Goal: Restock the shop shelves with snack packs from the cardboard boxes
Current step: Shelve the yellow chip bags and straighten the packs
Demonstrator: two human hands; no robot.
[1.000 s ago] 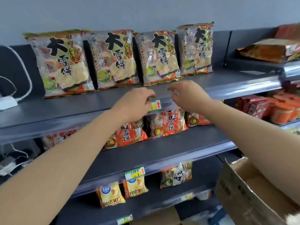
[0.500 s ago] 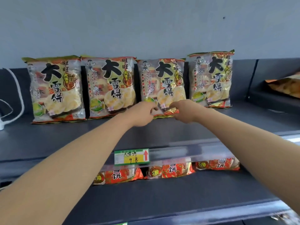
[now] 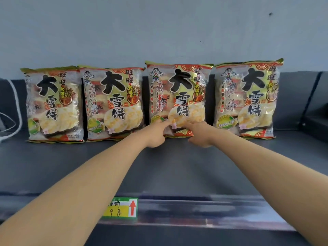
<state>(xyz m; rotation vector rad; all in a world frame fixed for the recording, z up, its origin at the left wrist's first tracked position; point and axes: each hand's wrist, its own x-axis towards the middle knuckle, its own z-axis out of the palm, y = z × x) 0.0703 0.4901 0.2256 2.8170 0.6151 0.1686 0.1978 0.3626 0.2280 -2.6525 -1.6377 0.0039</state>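
Against grey wall (image 3: 159, 32), on dark shelf (image 3: 177, 166): rice-cracker pack (image 3: 177, 89), third from left in upright row of four, at shelf's back. Left hand (image 3: 156, 135) forefinger straight, touching pack's lower front. Right hand (image 3: 200, 134) fingertips at same spot; pinching or merely touching, cannot tell. Price tag (image 3: 120, 207) on shelf's front edge.

left hand (image 3: 156, 134) and right hand (image 3: 201, 134) touch the lower front of the third snack pack (image 3: 177, 89) from the left, one of four upright on a dark shelf (image 3: 177, 171).
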